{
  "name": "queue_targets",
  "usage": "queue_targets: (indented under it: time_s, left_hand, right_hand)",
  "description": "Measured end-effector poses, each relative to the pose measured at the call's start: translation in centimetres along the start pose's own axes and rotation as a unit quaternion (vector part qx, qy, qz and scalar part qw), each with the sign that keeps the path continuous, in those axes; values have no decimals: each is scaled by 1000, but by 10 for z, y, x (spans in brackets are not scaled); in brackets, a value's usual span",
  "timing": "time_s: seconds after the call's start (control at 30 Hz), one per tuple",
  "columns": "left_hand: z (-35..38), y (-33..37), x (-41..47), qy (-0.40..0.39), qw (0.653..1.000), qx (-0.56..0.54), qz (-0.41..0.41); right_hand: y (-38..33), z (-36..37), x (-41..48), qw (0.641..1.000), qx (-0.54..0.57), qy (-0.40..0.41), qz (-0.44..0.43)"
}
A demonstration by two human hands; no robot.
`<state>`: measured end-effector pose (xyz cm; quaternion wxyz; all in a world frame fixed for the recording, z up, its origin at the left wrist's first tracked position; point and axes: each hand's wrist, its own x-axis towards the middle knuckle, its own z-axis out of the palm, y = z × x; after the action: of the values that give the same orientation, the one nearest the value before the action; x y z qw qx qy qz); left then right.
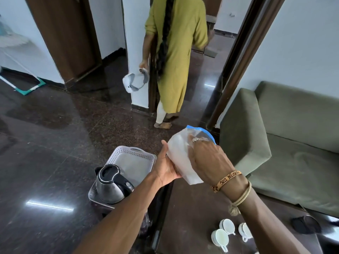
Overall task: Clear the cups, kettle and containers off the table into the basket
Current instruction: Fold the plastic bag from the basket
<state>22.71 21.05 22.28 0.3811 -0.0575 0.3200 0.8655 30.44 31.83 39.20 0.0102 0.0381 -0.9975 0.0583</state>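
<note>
Both my hands hold a translucent white container [178, 153] with a blue lid, tilted in the air above the table's far edge. My left hand [167, 168] cups its underside and my right hand [207, 160] grips its top side. Left of it, a white perforated basket [145, 158] sits on a low stand with a steel electric kettle [111, 184] inside its near end. Three white cups [231, 231] lie on their sides on the dark table [192, 213] at the lower right.
A green sofa [286, 143] stands to the right of the table. A person in a green tunic [176, 57] walks away through the doorway ahead, carrying a white headset. Dark glossy floor [45, 153] spreads to the left. A dark object lies at the table's right edge.
</note>
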Motion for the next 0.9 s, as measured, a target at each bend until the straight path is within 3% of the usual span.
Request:
queue_targets:
  time_s: [0.23,0.43,0.53,0.6,0.67,0.73,0.8,0.9]
  left_hand:
    - [-2,2,-2,-1,999,30,-21]
    - [-16,8,-3,43,996,66,-36]
    - [-18,13,-6,39,995,88,-36]
    - [-20,17,-7,45,995,92,-17]
    - [-25,21,-9,57,993,100,-8]
    - [-31,24,-10,70,990,119,-7]
    - [-36,27,-12,77,990,120,-4]
    - [-38,30,-17,93,990,103,-14]
  right_hand:
    - [10,5,2,986,102,-126,25]
    - [24,20,13,976,122,-161,85]
    - [30,25,18,956,208,-172,117]
    - [36,32,19,895,376,-174,164]
    - [45,46,21,777,561,-170,231]
    - [52,63,21,670,664,-162,288]
    - [59,80,21,614,708,-159,311]
    - [66,97,17,568,743,-169,313]
